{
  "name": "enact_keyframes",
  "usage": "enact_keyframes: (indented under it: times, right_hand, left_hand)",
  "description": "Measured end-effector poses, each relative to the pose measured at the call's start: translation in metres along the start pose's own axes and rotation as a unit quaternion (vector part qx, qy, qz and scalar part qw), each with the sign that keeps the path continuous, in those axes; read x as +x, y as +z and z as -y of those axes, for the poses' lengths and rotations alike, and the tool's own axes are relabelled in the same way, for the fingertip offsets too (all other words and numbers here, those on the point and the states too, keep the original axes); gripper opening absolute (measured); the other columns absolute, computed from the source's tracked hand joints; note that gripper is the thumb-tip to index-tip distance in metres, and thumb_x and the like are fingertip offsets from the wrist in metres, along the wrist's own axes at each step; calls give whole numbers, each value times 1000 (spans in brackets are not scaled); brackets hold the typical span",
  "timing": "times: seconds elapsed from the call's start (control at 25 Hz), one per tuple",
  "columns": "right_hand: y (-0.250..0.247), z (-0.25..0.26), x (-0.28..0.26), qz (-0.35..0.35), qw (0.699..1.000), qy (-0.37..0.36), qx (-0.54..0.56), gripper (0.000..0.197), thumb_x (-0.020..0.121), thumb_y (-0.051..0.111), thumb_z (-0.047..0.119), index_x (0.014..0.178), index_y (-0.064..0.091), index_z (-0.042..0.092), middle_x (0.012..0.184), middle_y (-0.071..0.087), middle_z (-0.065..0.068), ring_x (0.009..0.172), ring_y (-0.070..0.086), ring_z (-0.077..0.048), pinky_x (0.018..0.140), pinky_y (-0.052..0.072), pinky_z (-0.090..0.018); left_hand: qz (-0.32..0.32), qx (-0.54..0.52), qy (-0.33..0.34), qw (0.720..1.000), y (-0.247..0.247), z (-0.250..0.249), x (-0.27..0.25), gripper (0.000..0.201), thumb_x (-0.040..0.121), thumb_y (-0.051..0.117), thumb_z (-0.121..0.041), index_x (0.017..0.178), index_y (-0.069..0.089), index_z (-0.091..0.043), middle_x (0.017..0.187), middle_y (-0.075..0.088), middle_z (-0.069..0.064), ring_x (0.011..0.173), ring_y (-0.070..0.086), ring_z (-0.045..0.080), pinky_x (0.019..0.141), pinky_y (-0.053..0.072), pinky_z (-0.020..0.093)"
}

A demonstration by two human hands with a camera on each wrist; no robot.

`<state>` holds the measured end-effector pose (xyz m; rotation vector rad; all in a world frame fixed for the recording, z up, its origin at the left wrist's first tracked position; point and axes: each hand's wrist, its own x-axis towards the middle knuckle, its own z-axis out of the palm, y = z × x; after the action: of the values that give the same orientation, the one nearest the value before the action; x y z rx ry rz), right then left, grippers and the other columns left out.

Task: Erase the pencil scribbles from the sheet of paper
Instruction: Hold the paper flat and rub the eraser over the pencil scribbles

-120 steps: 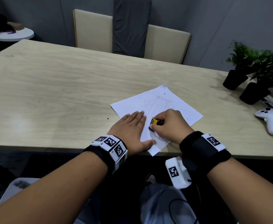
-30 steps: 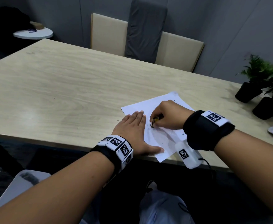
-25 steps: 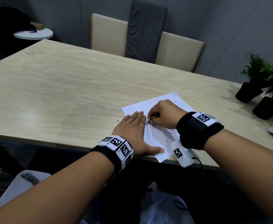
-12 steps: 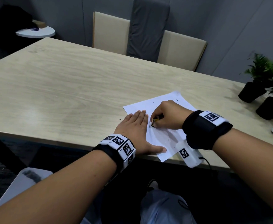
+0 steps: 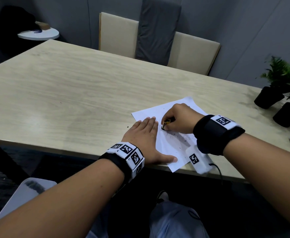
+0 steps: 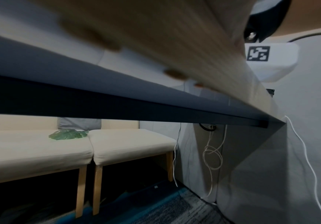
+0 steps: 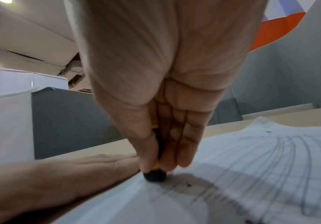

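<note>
White paper lies skewed near the front edge of the pale wood surface. The left hand lies flat, fingers straight, pinning its left side. The right hand pinches a black-and-yellow eraser, its tip pressed on the sheet beside grey pencil lines.

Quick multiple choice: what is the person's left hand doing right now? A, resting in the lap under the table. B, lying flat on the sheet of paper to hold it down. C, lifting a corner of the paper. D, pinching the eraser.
B: the left hand lies flat, fingers straight, on the sheet of paper, while the right hand pinches the eraser.
</note>
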<state>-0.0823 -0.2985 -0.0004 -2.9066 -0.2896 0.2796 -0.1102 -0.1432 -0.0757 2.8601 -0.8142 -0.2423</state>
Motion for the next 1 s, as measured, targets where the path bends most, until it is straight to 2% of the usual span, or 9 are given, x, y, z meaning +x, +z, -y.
enact_keyframes:
  times: [0.12,0.2,0.32,0.44,0.6,0.64,0.8,0.88,1.0]
  right_hand:
    - [-8,0,-9,52,999,-5,-16,12,75,73,17,85,77,22,66,64,12,66,57,-4,68,49,-25]
    - [-11,1,-3,4,1000,-1,16,11,76,72,15,85,77,19,68,65,10,70,59,-8,69,50,-25]
    - [-5,5,11,-51,998,0,39,12,79,70,13,89,77,14,70,65,9,70,58,-8,66,46,-21]
    - [0,4,5,-23,1000,-10,0,14,78,68,15,88,77,17,76,69,5,76,60,-12,69,48,-24]
    - [-10,2,-13,77,997,-5,-17,11,75,72,16,83,76,24,65,65,11,62,56,-2,60,45,-19]
    - [-10,1,-12,69,998,-5,-11,12,75,71,16,83,77,23,66,66,10,64,57,-3,61,47,-20]
    - [-1,2,5,-47,999,-6,24,15,80,67,13,91,76,16,85,70,4,85,62,-13,76,49,-24]
    - [2,1,5,-42,999,-6,11,16,80,66,14,92,76,16,85,70,5,84,61,-13,76,49,-25]
    - [-2,-3,-11,15,1000,-15,-14,14,77,68,15,88,76,20,70,63,15,71,57,-5,68,46,-22]
  left_hand:
    - [-3,-7,3,1000,2,1,2,128,65,26,-97,156,-7,-12,164,-14,-1,149,-16,12,121,-8,36]
    - [-13,-16,6,1000,2,2,3,115,75,19,-91,157,-4,-13,164,-11,0,150,-12,12,122,-6,35]
    - [-20,-13,3,1000,2,4,4,100,86,23,-79,157,-1,-13,165,-9,0,150,-11,12,122,-5,35]
    - [-23,-7,-1,1000,3,2,5,99,86,26,-77,157,0,-13,165,-9,0,150,-11,12,122,-4,35]
    - [-17,-6,1,1000,4,3,6,102,85,25,-79,157,-1,-12,164,-10,0,150,-11,12,122,-4,35]
    - [-17,-5,0,1000,4,3,6,102,85,25,-79,157,-1,-12,164,-10,0,150,-11,12,122,-4,35]
    - [-16,-5,0,1000,3,3,6,100,86,26,-78,157,-1,-13,164,-10,-1,150,-12,12,122,-5,36]
    - [-15,-5,-1,1000,4,2,7,100,86,26,-78,157,-1,-13,164,-10,-1,150,-12,12,122,-4,36]
    - [-9,-2,-2,1000,4,3,7,101,85,24,-79,157,-2,-13,164,-10,0,150,-12,13,122,-4,36]
